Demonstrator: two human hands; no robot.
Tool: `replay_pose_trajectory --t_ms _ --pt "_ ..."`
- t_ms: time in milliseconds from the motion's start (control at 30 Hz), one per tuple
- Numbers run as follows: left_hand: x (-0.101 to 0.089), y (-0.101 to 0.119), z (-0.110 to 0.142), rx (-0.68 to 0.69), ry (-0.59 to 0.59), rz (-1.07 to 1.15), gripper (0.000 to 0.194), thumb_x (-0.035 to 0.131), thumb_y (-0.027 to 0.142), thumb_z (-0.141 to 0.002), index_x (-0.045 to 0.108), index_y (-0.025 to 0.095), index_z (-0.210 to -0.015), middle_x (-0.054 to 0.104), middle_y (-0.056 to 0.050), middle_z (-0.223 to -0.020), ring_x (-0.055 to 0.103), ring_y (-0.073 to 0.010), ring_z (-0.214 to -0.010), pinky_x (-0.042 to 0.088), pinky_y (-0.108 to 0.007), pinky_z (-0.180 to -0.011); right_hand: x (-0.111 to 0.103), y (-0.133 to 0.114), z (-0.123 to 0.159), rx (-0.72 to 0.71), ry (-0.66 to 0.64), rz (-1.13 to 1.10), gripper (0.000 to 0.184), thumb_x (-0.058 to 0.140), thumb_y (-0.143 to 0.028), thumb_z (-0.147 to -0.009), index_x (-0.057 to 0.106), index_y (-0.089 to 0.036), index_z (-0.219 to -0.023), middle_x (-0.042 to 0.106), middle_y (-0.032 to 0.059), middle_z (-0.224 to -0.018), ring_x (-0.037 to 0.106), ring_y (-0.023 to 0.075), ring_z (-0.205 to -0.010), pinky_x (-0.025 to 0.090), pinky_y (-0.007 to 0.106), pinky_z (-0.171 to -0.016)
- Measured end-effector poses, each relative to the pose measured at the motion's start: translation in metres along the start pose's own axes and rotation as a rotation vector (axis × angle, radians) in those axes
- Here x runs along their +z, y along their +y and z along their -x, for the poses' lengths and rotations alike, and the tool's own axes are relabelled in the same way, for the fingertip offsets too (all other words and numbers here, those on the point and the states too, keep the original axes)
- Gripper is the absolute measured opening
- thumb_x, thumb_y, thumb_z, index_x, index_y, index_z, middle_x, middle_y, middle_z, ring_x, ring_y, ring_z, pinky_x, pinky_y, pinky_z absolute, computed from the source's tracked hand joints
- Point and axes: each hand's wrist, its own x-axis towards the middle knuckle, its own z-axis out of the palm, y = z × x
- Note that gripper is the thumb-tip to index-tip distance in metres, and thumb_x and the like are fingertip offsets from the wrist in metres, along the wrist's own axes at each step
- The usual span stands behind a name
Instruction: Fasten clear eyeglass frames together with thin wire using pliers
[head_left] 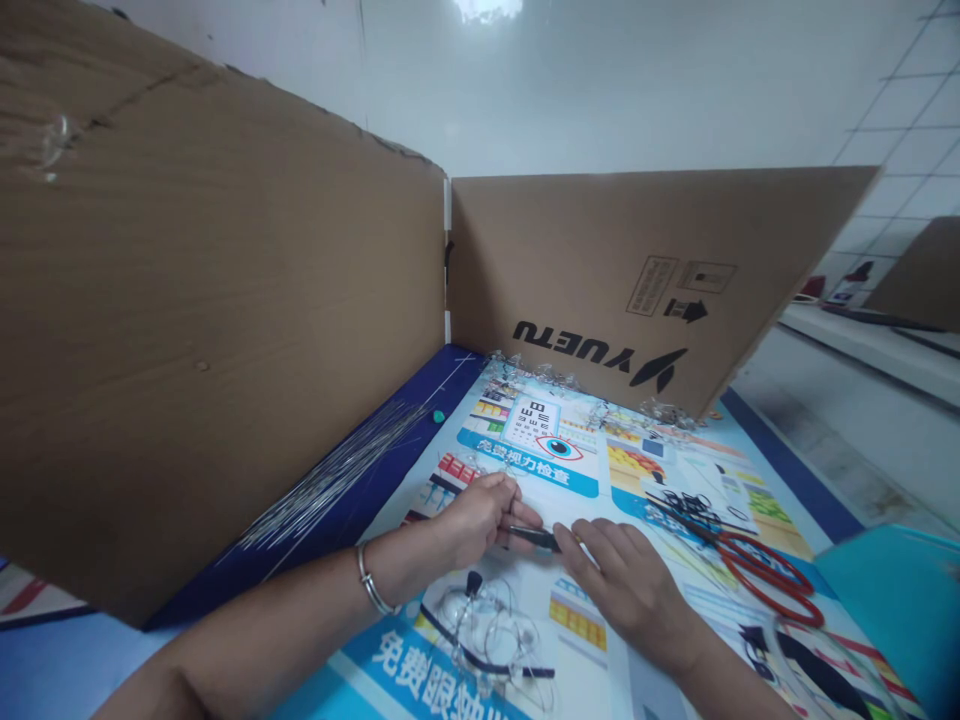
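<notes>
My left hand [484,515] is in the middle of the printed sheet, thumb and fingers pressed together in a pinch. What it pinches is too small to make out. Close beside it, my right hand [626,580] closes on the end of a slim dark tool [534,538], whose exact kind I cannot tell. The tool's other end points left and reaches the left hand's fingers. Just below the hands lies a loose tangle of clear thin loops and pieces [495,625], with a dark strip [461,645] across it.
Cardboard panels [300,270] stand at the left and back. A bundle of thin straight wires [337,470] lies along the left panel. Red-handled scissors [772,575] and black cords [690,510] lie at right, near a teal container [892,590]. Clear pieces [540,375] line the back.
</notes>
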Motion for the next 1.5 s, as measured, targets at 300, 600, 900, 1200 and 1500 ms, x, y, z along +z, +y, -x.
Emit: replay_pose_trajectory --t_ms 300,600,900,1200,1500 --pt "-0.001 0.0 0.0 -0.005 -0.003 -0.015 0.021 0.045 0.034 -0.091 0.047 0.016 -0.08 0.064 -0.006 -0.073 0.065 -0.0175 -0.063 0.054 -0.032 -0.059 -0.001 -0.001 -0.002 0.004 -0.017 -0.03 0.027 0.048 -0.005 -0.084 0.057 -0.007 -0.11 0.062 0.0149 -0.092 0.056 0.0249 -0.085 0.044 0.041 -0.071" --pt "-0.004 -0.003 0.0 0.082 -0.054 -0.073 0.033 0.052 0.049 -0.084 0.044 0.017 -0.08 0.066 -0.006 -0.076 0.064 -0.0165 -0.059 0.051 -0.029 -0.056 0.006 -0.005 -0.004 0.171 -0.057 -0.222 0.017 0.048 -0.016 -0.089 0.058 -0.013 -0.102 0.063 0.0095 -0.086 0.058 0.0201 -0.082 0.048 0.034 -0.071" --pt "-0.006 -0.004 0.002 0.201 -0.148 -0.185 0.042 0.051 0.059 -0.079 0.043 0.018 -0.078 0.068 -0.006 -0.08 0.063 -0.0152 -0.061 0.046 -0.024 -0.055 0.009 -0.003 -0.002 0.409 -0.254 -0.534 0.018 0.046 -0.025 -0.09 0.06 -0.02 -0.099 0.064 0.004 -0.08 0.06 0.0171 -0.074 0.049 0.028 -0.066" --pt "-0.002 0.0 0.007 0.233 -0.17 -0.252 0.045 0.051 0.062 -0.078 0.042 0.018 -0.077 0.066 -0.006 -0.077 0.062 -0.0151 -0.059 0.046 -0.026 -0.058 0.0 0.003 -0.012 0.587 -0.384 -0.872 0.017 0.049 -0.025 -0.087 0.066 -0.025 -0.091 0.065 -0.0007 -0.072 0.061 0.0142 -0.062 0.045 0.022 -0.055" --pt "-0.01 0.017 0.008 0.272 -0.249 -0.316 0.044 0.049 0.061 -0.08 0.052 0.017 -0.081 0.066 -0.007 -0.083 0.063 -0.0181 -0.079 0.048 -0.027 -0.07 0.007 0.0 -0.006 0.564 -0.248 -0.738 0.017 0.049 -0.024 -0.088 0.065 -0.024 -0.094 0.066 0.0005 -0.077 0.062 0.0139 -0.066 0.048 0.023 -0.059"
